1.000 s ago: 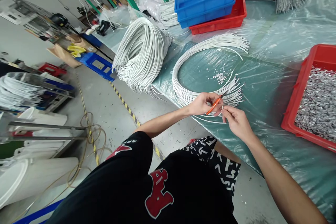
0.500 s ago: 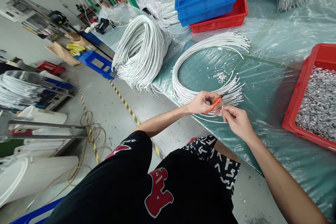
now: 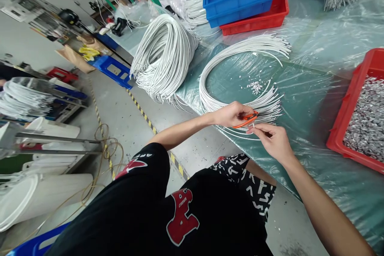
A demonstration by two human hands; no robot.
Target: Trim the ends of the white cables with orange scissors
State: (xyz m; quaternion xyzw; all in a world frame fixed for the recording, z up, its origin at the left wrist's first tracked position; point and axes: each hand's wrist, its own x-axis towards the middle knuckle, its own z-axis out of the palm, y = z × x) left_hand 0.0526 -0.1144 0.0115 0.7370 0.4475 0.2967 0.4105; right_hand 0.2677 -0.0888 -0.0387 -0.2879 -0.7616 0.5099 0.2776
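One cutter [image 3: 246, 121] sits in the left hand [image 3: 232, 114], fingers curled around it, above the edge of the counter [image 3: 312, 104]; just beside, the right hand [image 3: 272, 139] pinches a white piece [image 3: 253, 125]. Wires [image 3: 203, 82] curve around scraps [image 3: 256, 87] beyond.

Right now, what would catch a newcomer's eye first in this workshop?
Probably the large coil of white cable at the edge of the green table, and the red tray of silvery scraps at the picture's right. Then, near the middle, the orange-handled snips in the left hand, close to the right hand.
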